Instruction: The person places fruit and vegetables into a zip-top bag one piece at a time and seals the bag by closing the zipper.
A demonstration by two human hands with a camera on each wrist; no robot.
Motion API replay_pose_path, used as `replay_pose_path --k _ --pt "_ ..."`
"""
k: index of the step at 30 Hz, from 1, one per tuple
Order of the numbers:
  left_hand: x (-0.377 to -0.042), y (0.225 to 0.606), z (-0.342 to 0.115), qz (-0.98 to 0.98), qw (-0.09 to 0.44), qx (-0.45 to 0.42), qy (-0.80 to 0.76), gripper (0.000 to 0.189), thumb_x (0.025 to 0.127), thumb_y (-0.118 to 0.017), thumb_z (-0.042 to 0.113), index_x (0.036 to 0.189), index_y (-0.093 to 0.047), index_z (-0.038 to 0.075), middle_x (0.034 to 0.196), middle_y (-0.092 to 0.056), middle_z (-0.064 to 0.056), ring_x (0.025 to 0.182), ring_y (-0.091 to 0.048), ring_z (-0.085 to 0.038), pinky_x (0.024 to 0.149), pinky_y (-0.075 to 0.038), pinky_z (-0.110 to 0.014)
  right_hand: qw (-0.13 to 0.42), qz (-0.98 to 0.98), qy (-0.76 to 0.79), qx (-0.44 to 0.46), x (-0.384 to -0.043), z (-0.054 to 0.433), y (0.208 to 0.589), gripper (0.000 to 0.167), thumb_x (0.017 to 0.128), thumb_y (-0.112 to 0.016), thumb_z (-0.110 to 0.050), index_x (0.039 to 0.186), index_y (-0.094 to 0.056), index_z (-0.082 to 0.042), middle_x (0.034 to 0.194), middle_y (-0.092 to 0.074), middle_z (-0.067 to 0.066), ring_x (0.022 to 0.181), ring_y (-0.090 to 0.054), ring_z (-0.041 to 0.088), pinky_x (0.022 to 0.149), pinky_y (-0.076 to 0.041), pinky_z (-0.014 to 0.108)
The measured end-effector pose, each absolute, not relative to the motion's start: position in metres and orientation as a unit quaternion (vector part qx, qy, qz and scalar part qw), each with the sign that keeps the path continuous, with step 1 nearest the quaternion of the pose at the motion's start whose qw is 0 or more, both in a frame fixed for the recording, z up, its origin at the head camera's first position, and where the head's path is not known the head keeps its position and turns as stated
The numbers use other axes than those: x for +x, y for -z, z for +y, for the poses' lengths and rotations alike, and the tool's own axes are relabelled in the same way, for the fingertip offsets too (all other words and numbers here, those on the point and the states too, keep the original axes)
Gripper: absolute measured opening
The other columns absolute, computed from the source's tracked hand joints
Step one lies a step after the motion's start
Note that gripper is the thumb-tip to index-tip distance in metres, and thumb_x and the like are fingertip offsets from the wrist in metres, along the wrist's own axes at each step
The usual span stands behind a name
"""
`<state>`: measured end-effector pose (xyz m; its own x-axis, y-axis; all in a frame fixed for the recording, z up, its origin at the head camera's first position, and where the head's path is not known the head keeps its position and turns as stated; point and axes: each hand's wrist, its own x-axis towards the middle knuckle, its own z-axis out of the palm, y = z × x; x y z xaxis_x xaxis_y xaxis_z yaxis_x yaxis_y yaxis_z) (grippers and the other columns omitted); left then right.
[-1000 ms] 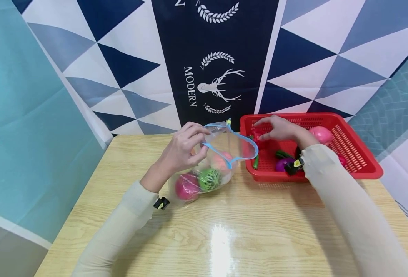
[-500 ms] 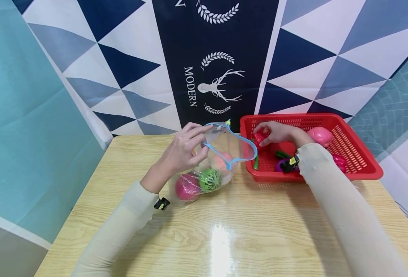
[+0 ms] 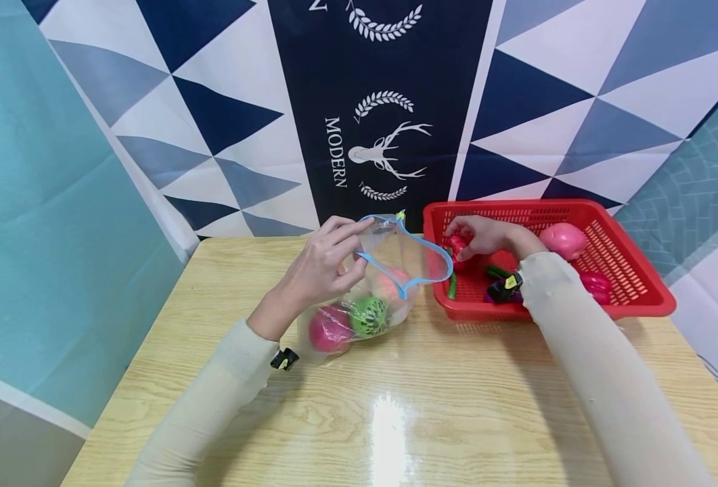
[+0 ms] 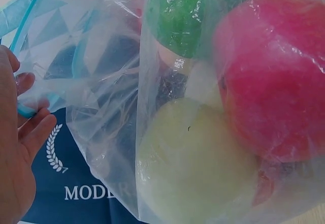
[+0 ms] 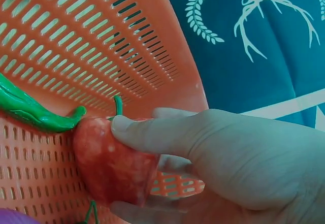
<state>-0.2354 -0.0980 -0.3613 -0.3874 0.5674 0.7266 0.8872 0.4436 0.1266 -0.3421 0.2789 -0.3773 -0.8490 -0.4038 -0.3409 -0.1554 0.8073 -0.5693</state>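
a: what has the right hand (image 5: 221,163) got?

b: a red piece (image 5: 114,158) with a green stem, pinched between thumb and fingers. it's down in the left end of the red basket (image 3: 474,312), and the tip of a green chili (image 5: 35,112) lies right against it.

a: and the left hand (image 3: 325,260)?

b: pinching the clear bag (image 4: 101,117) by its blue-edged mouth, which gapes on the basket side. the bag's full part lies on the counter (image 3: 310,419), with a pink fruit (image 3: 329,329), a green striped fruit (image 3: 369,316) and a pale fruit (image 4: 195,163) in it.

a: what could go wrong?

b: the pinch, first. the red piece looks smooth and rounded, and the thumb tip sits high by the stem, so an uneven squeeze could make it twist out. the chili could get dragged along too, being so close.

a: and the bag?

b: it's held at one side only. the film looks thin, so i'd expect a knock from knuckles to fold the far edge inward and close the gap. a hard tug might roll the fruit about.

a: does the mouth touch the basket?

b: can't tell; they overlap in the head view. if it does, the edge could snag on the basket's rim.
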Motion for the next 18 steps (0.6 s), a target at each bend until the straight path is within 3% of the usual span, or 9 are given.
replay_pose_path --k 6,12,18 --pt "-0.236 0.361 -0.096 -0.785 0.315 -0.466 0.26 0.015 0.096 -0.064 0.007 0.082 -0.065 0.004 0.147 -0.075 -0.026 0.119 -0.071 -0.039 0.095 -0.064 -0.046 0.217 0.925 0.275 -0.146 -0.335 0.282 0.371 0.066 0.099 -0.082 -0.008 0.158 -0.055 -0.002 0.153 -0.054 0.033 0.139 -0.05 0.05 0.108 -0.064 0.056" --pt "-0.237 0.36 -0.093 -0.779 0.32 -0.473 0.259 0.015 0.096 -0.064 0.006 0.08 -0.063 0.003 0.146 -0.075 -0.027 0.118 -0.071 -0.04 0.094 -0.064 -0.046 0.169 0.928 0.295 -0.153 -0.331 0.288 0.362 0.06 0.099 -0.081 -0.006 0.155 -0.059 0.0 0.148 -0.06 0.031 0.134 -0.054 0.047 0.1 -0.064 0.046" --pt "-0.237 0.361 -0.093 -0.78 0.321 -0.471 0.259 0.016 0.096 -0.063 0.006 0.08 -0.062 0.004 0.146 -0.075 -0.027 0.117 -0.071 -0.04 0.095 -0.064 -0.048 0.155 0.924 0.312 -0.159 -0.324 0.289 0.357 0.062 0.099 -0.083 -0.008 0.156 -0.058 -0.001 0.149 -0.06 0.031 0.134 -0.055 0.047 0.093 -0.062 0.038"
